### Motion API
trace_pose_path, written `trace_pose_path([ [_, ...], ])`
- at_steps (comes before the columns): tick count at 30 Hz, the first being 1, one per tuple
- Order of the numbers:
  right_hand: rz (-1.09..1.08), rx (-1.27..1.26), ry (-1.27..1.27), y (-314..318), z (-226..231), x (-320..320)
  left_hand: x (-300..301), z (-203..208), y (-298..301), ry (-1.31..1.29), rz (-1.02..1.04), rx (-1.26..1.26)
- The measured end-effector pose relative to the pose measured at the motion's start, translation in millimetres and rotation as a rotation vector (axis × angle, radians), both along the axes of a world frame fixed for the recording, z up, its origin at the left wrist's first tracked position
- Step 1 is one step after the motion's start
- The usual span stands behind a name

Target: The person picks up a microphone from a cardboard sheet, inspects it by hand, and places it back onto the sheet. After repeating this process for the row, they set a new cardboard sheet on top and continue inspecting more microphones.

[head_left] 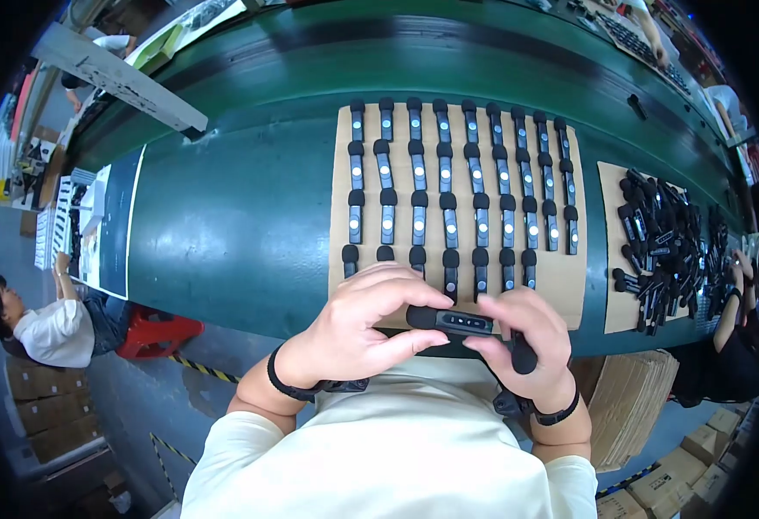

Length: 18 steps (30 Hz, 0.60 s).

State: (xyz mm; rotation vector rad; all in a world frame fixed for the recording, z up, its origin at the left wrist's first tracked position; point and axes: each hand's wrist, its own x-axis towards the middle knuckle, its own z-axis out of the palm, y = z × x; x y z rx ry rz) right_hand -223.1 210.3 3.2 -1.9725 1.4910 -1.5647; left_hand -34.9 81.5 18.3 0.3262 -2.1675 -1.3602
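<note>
Close to my body, over the near edge of a cardboard sheet (578,285), I hold a small black clip-on microphone (466,323) level between my hands. Its foam-capped end sits between the thumb and fingers of my left hand (366,320). The other end meets the fingertips of my right hand (531,333); small lit marks show along its face. A second black microphone (525,355) is tucked in my right hand, its foam tip poking out below the fingers. Beyond my hands, several rows of like microphones (446,173) lie on the sheet, foam caps pointing away from me.
To the right, another cardboard sheet (613,294) bears a heap of black microphones (660,242), with a co-worker's hand (742,264) beyond. A green work surface (224,216) stretches left to a printed board (120,225). A metal post (120,78) slants in at the far left.
</note>
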Motion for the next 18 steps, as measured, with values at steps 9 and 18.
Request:
trace_pose_path([
  [9, 0.009, 0.139, -0.127, 3.6, 3.0, 2.5, -3.4, -5.8, -1.2, 0.096, -0.024, -0.093],
  [18, 0.039, 0.085, -0.122, -2.6, -1.2, 1.1, -8.5, -4.0, -4.5, 0.112, -0.040, -0.057],
])
